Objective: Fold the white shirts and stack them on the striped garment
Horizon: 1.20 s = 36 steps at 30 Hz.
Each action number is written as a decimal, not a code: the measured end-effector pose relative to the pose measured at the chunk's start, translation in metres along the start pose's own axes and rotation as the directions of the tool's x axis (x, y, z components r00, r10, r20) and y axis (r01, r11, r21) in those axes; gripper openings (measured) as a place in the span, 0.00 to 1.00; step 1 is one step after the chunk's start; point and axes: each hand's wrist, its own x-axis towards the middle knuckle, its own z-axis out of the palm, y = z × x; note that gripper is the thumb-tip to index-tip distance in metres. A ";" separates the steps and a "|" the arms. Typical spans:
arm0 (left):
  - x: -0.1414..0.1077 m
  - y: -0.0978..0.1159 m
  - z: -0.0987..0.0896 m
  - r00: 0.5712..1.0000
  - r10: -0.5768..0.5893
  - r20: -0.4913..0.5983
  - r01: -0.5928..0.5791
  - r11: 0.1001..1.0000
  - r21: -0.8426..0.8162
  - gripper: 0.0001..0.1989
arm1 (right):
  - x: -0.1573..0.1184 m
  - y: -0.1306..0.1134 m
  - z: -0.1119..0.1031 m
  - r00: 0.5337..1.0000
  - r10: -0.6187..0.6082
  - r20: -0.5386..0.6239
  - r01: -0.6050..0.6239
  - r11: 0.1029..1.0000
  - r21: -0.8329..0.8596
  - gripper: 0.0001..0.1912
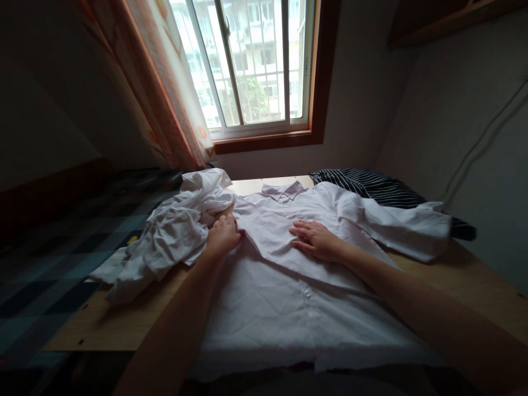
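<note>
A white button-up shirt (264, 308) lies front up on a wooden board, its collar toward the window and one sleeve stretched out to the right. My left hand (224, 235) is closed at the shirt's left edge, with the fingertips gripping the fabric there. Spread flat on the chest of the shirt is my right hand (315, 239), its fingers apart and holding nothing. Creases run across the cloth between the two hands. The shirt's left sleeve cannot be made out clearly.
Crumpled white cloth (173, 225) lies left of my left hand. A black-and-white striped garment (371, 184) is behind the right sleeve. The wooden board (119, 324) borders a checked cloth (33, 286). A window (256, 66) and curtain (165, 82) are beyond.
</note>
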 end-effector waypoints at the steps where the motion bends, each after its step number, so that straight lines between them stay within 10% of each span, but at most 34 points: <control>1: -0.001 0.002 -0.001 1.000 -0.018 -0.013 0.018 1.000 0.011 0.18 | 0.000 0.000 0.000 1.000 -0.001 0.002 0.001 1.000 -0.003 0.29; 19: 0.011 -0.026 -0.008 0.988 -0.152 0.004 0.152 0.983 -0.108 0.14 | 0.000 0.001 0.000 0.999 -0.006 -0.046 0.005 1.000 -0.013 0.26; 27: 0.012 -0.028 -0.001 0.991 -0.128 0.035 0.130 0.991 -0.035 0.17 | 0.000 0.001 -0.008 0.950 0.268 -0.158 -0.290 0.947 -0.141 0.16; 36: 0.014 -0.028 -0.005 0.991 -0.129 0.033 0.132 0.988 -0.076 0.14 | -0.003 -0.009 -0.026 0.868 0.496 -0.019 -0.492 0.855 -0.164 0.21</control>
